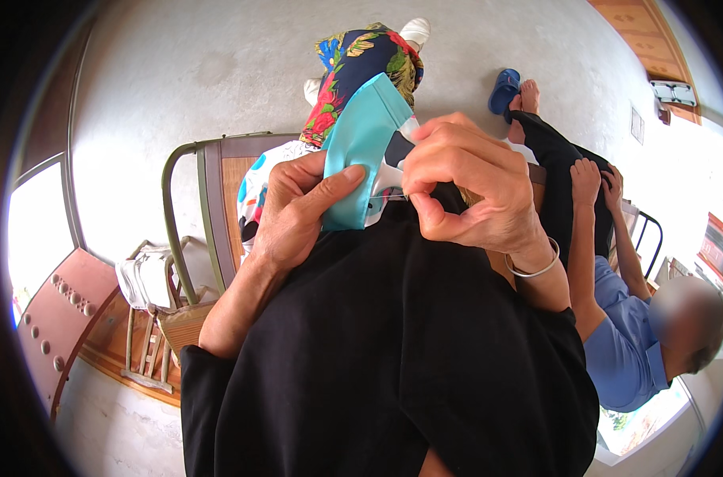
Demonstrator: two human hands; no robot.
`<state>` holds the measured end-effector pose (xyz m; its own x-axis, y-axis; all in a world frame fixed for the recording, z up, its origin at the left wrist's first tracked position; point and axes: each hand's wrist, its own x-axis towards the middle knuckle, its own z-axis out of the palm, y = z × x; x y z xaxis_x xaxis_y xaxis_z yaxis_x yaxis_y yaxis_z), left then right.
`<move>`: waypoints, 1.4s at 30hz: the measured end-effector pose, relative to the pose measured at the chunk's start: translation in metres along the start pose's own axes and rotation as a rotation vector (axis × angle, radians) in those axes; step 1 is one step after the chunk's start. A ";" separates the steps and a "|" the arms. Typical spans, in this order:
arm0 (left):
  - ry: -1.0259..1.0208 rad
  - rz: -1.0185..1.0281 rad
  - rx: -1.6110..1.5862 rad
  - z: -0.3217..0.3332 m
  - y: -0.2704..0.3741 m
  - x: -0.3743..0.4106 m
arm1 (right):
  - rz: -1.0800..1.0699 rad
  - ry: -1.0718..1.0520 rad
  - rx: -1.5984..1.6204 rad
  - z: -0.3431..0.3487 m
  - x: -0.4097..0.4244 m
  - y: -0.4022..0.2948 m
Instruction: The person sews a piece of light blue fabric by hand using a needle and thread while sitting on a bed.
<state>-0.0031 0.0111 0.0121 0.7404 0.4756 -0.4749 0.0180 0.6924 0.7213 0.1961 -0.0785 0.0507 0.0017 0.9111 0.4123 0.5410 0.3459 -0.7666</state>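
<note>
My left hand (302,203) pinches a turquoise satin band (355,143) between thumb and fingers. The band edges a white printed cloth (388,176) with black and coloured shapes, and more of this cloth lies bunched beside my left wrist. To the right, my right hand (469,179) has thumb and forefinger pressed together on a thin pale thread (388,196), which runs to the band's edge. Whether a needle sits in that pinch is hidden. A metal bangle (534,262) circles my right wrist.
I sit on a metal-framed seat (183,197). A person in a blue shirt (623,352) sits close at my right, near a blue slipper (504,92) on the concrete floor (218,65). At left stand a small wooden stool (150,334) and a studded pinkish door (69,322).
</note>
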 end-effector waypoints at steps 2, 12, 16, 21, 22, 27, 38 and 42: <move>0.018 -0.002 -0.017 0.003 0.000 0.001 | 0.109 -0.023 0.138 0.002 -0.001 -0.001; 0.224 0.169 0.272 0.007 -0.008 0.012 | 0.501 -0.150 0.388 0.029 -0.022 -0.014; 0.270 0.191 0.189 0.012 -0.014 0.016 | 0.652 -0.137 0.395 0.015 -0.031 -0.020; 0.195 0.218 0.189 0.014 -0.016 0.018 | 0.394 -0.042 0.076 0.030 -0.033 0.000; 0.186 0.227 0.202 0.013 -0.016 0.018 | 0.415 -0.062 0.081 0.030 -0.033 -0.002; 0.225 0.284 0.271 0.015 -0.026 0.019 | 0.424 -0.078 0.134 0.034 -0.029 0.000; 0.126 0.121 -0.104 0.002 -0.021 0.027 | 0.475 0.049 -0.312 -0.009 -0.038 0.034; -0.056 0.023 -0.050 -0.011 -0.018 0.024 | 0.493 -0.123 -0.767 -0.036 -0.083 0.110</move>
<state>0.0068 0.0161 -0.0177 0.7768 0.4613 -0.4287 -0.0318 0.7086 0.7049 0.2854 -0.1237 -0.0501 0.3142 0.9487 0.0364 0.9127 -0.2913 -0.2866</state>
